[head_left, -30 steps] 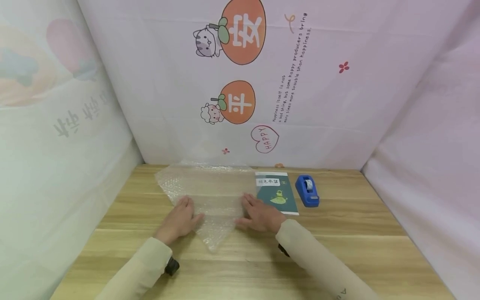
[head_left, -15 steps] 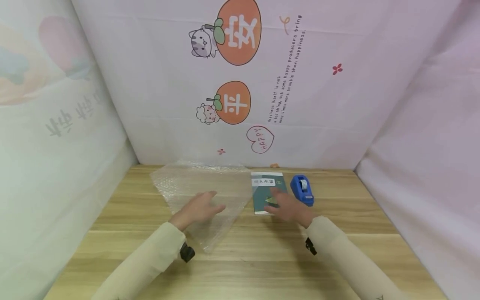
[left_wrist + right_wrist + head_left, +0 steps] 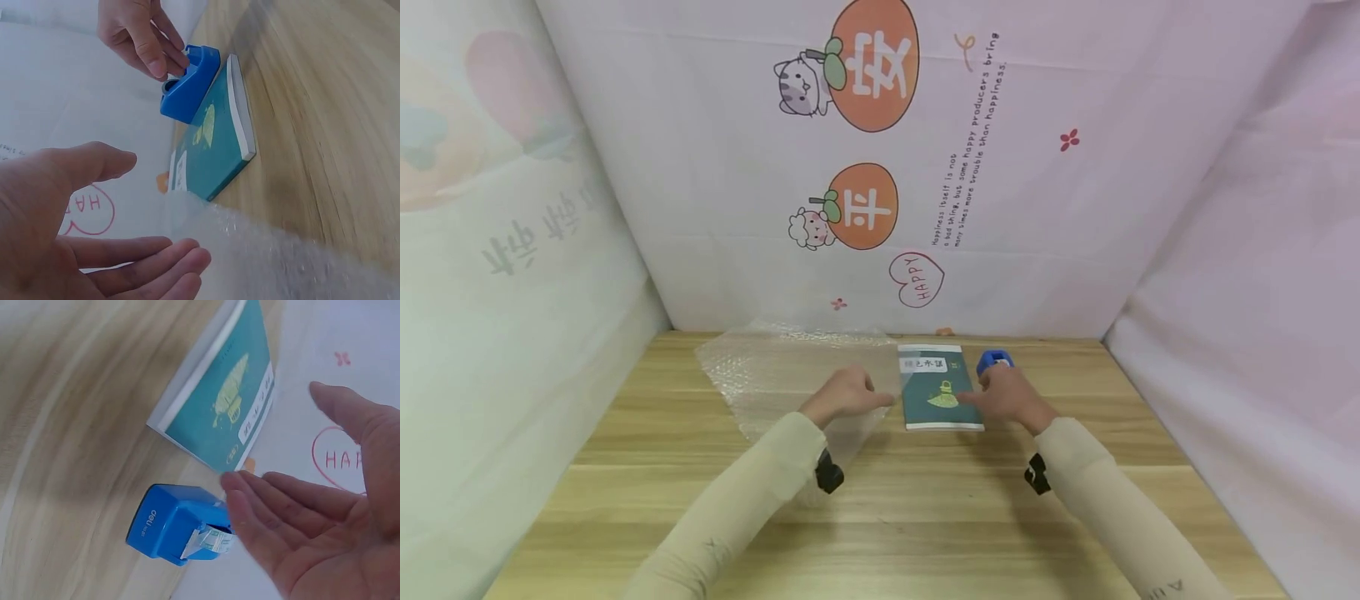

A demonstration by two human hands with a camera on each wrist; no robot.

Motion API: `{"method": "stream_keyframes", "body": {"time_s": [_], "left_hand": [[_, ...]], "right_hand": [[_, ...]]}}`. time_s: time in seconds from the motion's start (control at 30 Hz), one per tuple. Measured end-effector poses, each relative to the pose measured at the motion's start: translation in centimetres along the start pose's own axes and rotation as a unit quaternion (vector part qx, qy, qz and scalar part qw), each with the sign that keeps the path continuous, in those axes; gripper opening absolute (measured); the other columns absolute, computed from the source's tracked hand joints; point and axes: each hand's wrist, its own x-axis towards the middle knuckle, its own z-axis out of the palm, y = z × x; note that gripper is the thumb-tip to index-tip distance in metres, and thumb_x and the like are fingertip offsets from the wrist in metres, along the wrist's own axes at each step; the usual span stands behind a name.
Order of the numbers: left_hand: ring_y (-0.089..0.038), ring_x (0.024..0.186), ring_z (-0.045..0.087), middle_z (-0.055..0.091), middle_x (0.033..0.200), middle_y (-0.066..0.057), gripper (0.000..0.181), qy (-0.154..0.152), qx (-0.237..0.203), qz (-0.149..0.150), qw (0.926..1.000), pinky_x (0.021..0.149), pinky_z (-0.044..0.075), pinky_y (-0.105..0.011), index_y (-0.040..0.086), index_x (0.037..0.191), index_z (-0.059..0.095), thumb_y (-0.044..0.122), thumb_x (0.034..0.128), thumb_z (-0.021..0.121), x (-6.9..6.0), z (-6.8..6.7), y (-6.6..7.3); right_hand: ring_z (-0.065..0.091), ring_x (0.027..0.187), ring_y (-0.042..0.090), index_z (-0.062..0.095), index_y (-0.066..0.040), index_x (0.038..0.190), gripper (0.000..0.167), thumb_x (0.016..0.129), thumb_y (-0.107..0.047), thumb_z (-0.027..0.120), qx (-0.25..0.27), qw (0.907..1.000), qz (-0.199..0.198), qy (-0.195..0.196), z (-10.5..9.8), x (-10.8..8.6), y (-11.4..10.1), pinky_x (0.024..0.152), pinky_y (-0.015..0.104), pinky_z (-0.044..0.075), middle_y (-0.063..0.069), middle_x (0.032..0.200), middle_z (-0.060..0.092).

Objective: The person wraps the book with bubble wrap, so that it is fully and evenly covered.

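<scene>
A teal book (image 3: 936, 387) with white edges lies at the back of the wooden table. Left of it spreads a clear bubble-wrap sheet (image 3: 775, 367), its right corner by the book's left edge. Above the sheet's right part hovers my left hand (image 3: 848, 393), thumb and fingers apart, holding nothing. My right hand (image 3: 1009, 396) is over the book's right side and hides much of the blue tape dispenser (image 3: 995, 358). The right wrist view has the relaxed fingers (image 3: 250, 506) beside the dispenser (image 3: 178, 519); whether they touch it I cannot tell.
White printed cloth (image 3: 737, 167) rises behind the table, and more cloth walls (image 3: 1240, 292) stand at the left and right sides. Bare wood (image 3: 910, 517) shows in front of the book and between my forearms.
Both hands have left the bubble wrap and moved right. My left hand now hovers nearer the book; my right hand has passed over the book to the dispenser. The view has shifted slightly.
</scene>
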Motion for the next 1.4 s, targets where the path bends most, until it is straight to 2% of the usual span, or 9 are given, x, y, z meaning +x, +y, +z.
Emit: {"method": "stream_keyframes", "body": {"time_s": [0.1, 0.23, 0.33, 0.43, 0.53, 0.67, 0.87, 1.2, 1.4], "left_hand": [[-0.011, 0.056, 0.045, 0.048, 0.058, 0.004, 0.055, -0.016, -0.018, -0.017, 0.9996, 0.052, 0.039, -0.026, 0.018, 0.056, 0.044, 0.043, 0.0919, 0.078, 0.8, 0.7, 0.6], [-0.024, 0.076, 0.075, 0.076, 0.082, -0.012, 0.045, -0.025, -0.06, -0.032, 0.9974, 0.069, 0.061, -0.031, 0.015, 0.064, 0.052, 0.036, 0.093, 0.079, 1.3, 1.6, 1.1], [-0.03, 0.081, 0.079, 0.079, 0.091, -0.019, 0.035, -0.03, -0.084, -0.047, 0.9949, 0.073, 0.063, -0.033, 0.011, 0.075, 0.056, 0.031, 0.0935, 0.078, 1.6, 2.1, 1.4], [-0.026, 0.072, 0.075, 0.078, 0.086, -0.017, 0.03, -0.033, -0.105, -0.066, 0.9918, 0.069, 0.06, -0.031, 0.009, 0.083, 0.058, 0.029, 0.0927, 0.078, 1.9, 2.6, 1.7], [-0.021, 0.064, 0.066, 0.074, 0.078, -0.014, 0.029, -0.041, -0.138, -0.08, 0.9864, 0.069, 0.058, -0.033, 0.01, 0.083, 0.057, 0.027, 0.0926, 0.079, 2.3, 3.1, 1.9], [-0.022, 0.065, 0.065, 0.075, 0.081, -0.017, 0.028, -0.045, -0.162, -0.093, 0.9814, 0.078, 0.064, -0.042, 0.009, 0.085, 0.057, 0.024, 0.0935, 0.078, 2.6, 3.7, 2.2], [-0.026, 0.074, 0.073, 0.079, 0.098, -0.025, 0.029, -0.038, -0.161, -0.099, 0.9812, 0.084, 0.065, -0.046, 0.003, 0.097, 0.061, 0.026, 0.0936, 0.078, 2.6, 4.2, 2.6], [-0.028, 0.079, 0.079, 0.081, 0.091, -0.019, 0.027, -0.033, -0.171, -0.107, 0.9789, 0.076, 0.066, -0.04, 0.002, 0.092, 0.067, 0.027, 0.0931, 0.078, 3.1, 4.9, 2.3], [-0.023, 0.072, 0.076, 0.081, 0.094, -0.022, 0.029, -0.042, -0.203, -0.114, 0.9715, 0.069, 0.064, -0.034, -0.002, 0.098, 0.07, 0.026, 0.0922, 0.078, 3.3, 5.1, 1.9]], "right_hand": [[0.023, 0.049, 0.007, 0.033, -0.019, 0.052, 0.066, 0.092, -0.043, 0.079, 0.013, 0.9988, 0.045, -0.013, -0.2, 0.2, 0.3, 0.047, 0.023, 0.028, -0.011, 0.052, 0.025], [0.036, 0.05, 0.009, 0.041, -0.018, 0.054, 0.061, 0.092, -0.046, 0.079, 0.019, 0.9951, 0.089, -0.037, -0.3, 0.5, 0.5, 0.051, 0.025, 0.036, -0.006, 0.053, 0.044], [0.049, 0.057, 0.014, 0.051, -0.013, 0.063, 0.053, 0.091, -0.047, 0.079, 0.018, 0.9915, 0.118, -0.052, -0.2, 0.7, 0.5, 0.055, 0.026, 0.042, 0.007, 0.07, 0.065], [0.059, 0.069, 0.02, 0.062, -0.002, 0.081, 0.05, 0.09, -0.047, 0.08, 0.017, 0.9884, 0.138, -0.06, -0.1, 0.7, 0.5, 0.06, 0.029, 0.047, 0.017, 0.088, 0.071], [0.06, 0.067, 0.019, 0.069, 0.006, 0.097, 0.053, 0.091, -0.045, 0.08, 0.037, 0.9844, 0.157, -0.07, 0.1, 0.8, 0.6, 0.064, 0.032, 0.05, 0.012, 0.079, 0.067], [0.051, 0.053, 0.013, 0.069, 0.009, 0.105, 0.052, 0.092, -0.04, 0.081, 0.084, 0.9766, 0.183, -0.075, 0.5, 0.9, 0.7, 0.062, 0.031, 0.051, 0.0, 0.059, 0.057], [0.06, 0.06, 0.014, 0.063, 0.008, 0.108, 0.052, 0.091, -0.038, 0.082, 0.101, 0.9713, 0.204, -0.068, 0.9, 1.1, 0.9, 0.062, 0.03, 0.059, 0.004, 0.071, 0.064], [0.061, 0.058, 0.013, 0.065, 0.005, 0.1, 0.046, 0.09, -0.037, 0.083, 0.103, 0.9718, 0.2, -0.069, 1.5, 1.8, 1.0, 0.059, 0.028, 0.059, 0.006, 0.072, 0.066], [0.056, 0.055, 0.012, 0.061, 0.004, 0.101, 0.045, 0.091, -0.034, 0.083, 0.131, 0.9681, 0.204, -0.064, 1.8, 1.8, 1.1, 0.054, 0.025, 0.053, 0.003, 0.066, 0.06]]}}
